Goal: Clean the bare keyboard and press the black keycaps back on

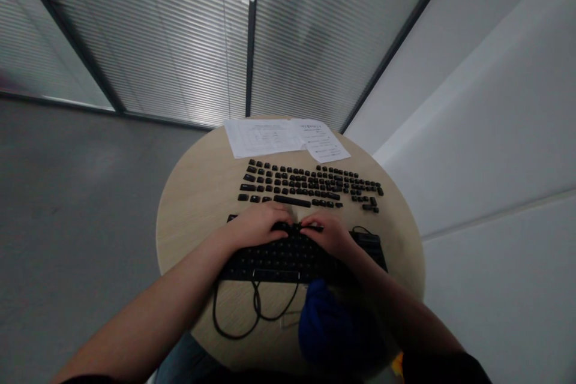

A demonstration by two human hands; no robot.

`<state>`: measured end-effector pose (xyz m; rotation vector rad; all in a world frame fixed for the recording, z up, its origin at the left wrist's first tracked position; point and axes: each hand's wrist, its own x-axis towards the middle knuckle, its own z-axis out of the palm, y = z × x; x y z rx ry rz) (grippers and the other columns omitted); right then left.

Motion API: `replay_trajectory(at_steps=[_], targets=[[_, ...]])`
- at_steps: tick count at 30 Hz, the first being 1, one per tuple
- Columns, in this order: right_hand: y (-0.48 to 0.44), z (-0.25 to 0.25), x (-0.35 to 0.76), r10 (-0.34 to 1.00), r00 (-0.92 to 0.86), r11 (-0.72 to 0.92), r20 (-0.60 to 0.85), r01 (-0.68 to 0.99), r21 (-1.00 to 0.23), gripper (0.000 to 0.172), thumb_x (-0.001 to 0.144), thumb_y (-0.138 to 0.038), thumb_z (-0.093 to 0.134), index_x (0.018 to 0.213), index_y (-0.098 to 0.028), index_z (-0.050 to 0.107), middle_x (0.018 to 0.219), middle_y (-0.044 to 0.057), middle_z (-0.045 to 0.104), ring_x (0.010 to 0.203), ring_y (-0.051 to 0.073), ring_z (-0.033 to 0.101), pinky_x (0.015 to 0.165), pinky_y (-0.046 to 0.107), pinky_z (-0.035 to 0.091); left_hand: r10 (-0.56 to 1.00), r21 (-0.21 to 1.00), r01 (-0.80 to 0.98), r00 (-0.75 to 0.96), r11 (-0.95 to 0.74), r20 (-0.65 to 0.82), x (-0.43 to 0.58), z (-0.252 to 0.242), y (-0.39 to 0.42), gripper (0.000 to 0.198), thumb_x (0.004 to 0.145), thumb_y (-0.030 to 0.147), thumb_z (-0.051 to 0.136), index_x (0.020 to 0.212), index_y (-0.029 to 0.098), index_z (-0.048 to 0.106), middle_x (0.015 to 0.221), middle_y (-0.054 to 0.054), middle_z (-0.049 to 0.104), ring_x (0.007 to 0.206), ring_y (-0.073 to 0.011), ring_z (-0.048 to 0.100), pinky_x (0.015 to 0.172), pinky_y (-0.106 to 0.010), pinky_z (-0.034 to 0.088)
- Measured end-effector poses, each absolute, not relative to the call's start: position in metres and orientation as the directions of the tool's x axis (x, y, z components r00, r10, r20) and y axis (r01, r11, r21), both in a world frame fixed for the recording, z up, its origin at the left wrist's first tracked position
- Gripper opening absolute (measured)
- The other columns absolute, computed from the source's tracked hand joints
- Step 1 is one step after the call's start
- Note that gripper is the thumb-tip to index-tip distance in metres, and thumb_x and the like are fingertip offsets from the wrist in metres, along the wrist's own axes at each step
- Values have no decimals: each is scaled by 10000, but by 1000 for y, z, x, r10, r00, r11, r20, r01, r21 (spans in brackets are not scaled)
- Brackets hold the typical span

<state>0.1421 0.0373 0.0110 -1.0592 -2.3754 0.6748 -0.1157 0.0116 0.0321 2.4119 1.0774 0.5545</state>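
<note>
Black plastic made up the keyboard [288,258], which lay below the centre of the frame on the round wood-toned bench [184,204]. Over its upper edge, the fingers of the left hand [260,225] and right hand [333,234] were curled inward, close together, with dark pieces at the fingertips. Whether these were gripped or part of the keyboard could not be told.

Hazards, as judged: a slip of the fingertips could have flicked a small part away. A push toward the top of the frame could have disordered the loose keycaps [299,185], whose rows lay just above the hands, with the long spacebar [292,201] nearest. A snag on the looped cable [229,334] at lower centre could have shifted the keyboard.

Obstructions: the blue bundle [321,324], its material unclear, sat beside the right forearm. Printed sheets [265,137] lay at the bench's upper edge.
</note>
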Motion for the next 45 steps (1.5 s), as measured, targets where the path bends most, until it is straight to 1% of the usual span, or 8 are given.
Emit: replay_trajectory(at_steps=[9, 13, 16, 26, 30, 34, 39, 45], targets=[[40, 24, 128, 760, -644, 548, 87, 563, -619, 417, 825, -137, 739, 1226, -236, 684, 1099, 48, 785, 1002, 223, 743, 943, 389, 556, 757, 545, 580, 630, -605, 171, -115, 30, 12, 190, 875, 224, 696, 1057, 243, 752, 1073, -55, 722, 1021, -230, 673, 911, -356, 520], [38, 30, 124, 761, -647, 565, 51, 621, -544, 611, 823, -125, 732, 1405, -227, 576, 1054, 48, 793, 1013, 242, 737, 952, 406, 539, 715, 549, 524, 666, -651, 212, -115, 28, 12, 272, 894, 236, 677, 1155, 281, 743, 1175, -61, 716, 1146, -242, 645, 1016, -378, 502], [38, 32, 122, 753, -655, 600, 53, 652, -465, 645, 837, -174, 749, 1448, -224, 550, 1094, 65, 791, 1111, 276, 708, 995, 433, 513, 690, 538, 493, 676, -683, 257, -114, 26, 13, 300, 901, 239, 664, 1185, 301, 739, 1179, -60, 714, 1143, -242, 646, 1032, -384, 500], [37, 38, 113, 726, -686, 667, 44, 686, -291, 620, 842, -214, 764, 1434, -260, 585, 1199, 87, 766, 1089, 293, 716, 959, 423, 532, 690, 476, 526, 665, -705, 287, -113, 25, 12, 344, 858, 222, 708, 1181, 332, 747, 1124, -41, 718, 1067, -245, 661, 949, -368, 506], [44, 47, 119, 691, -723, 688, 16, 650, -321, 635, 830, -249, 778, 1438, -264, 594, 1209, 74, 765, 1107, 290, 705, 975, 433, 537, 698, 459, 549, 663, -699, 270, -113, 25, 11, 349, 843, 226, 726, 1176, 328, 751, 1106, -45, 724, 1047, -249, 671, 925, -356, 509], [92, 64, 137, 751, -647, 630, 135, 639, -441, 407, 894, -310, 713, 1299, -272, 698, 1245, 47, 752, 1091, 231, 715, 978, 385, 547, 702, 450, 557, 656, -698, 277, -114, 26, 10, 355, 838, 255, 736, 1188, 310, 749, 1028, -50, 711, 974, -235, 682, 853, -323, 511], [184, 72, 145, 899, -398, 434, 184, 867, -245, 216, 902, -220, 671, 1089, -236, 777, 1097, 56, 790, 1045, 228, 717, 972, 366, 534, 697, 449, 546, 644, -707, 316, -114, 25, 10, 362, 829, 277, 749, 1189, 322, 747, 987, -42, 698, 921, -231, 679, 802, -322, 501], [237, 49, 138, 917, -378, 396, 127, 899, -185, 182, 866, -241, 714, 1035, -218, 780, 1102, 72, 787, 1064, 238, 710, 971, 362, 525, 700, 430, 561, 644, -707, 310, -114, 27, 7, 315, 827, 301, 761, 1141, 299, 764, 979, -46, 707, 950, -251, 673, 829, -353, 505]])
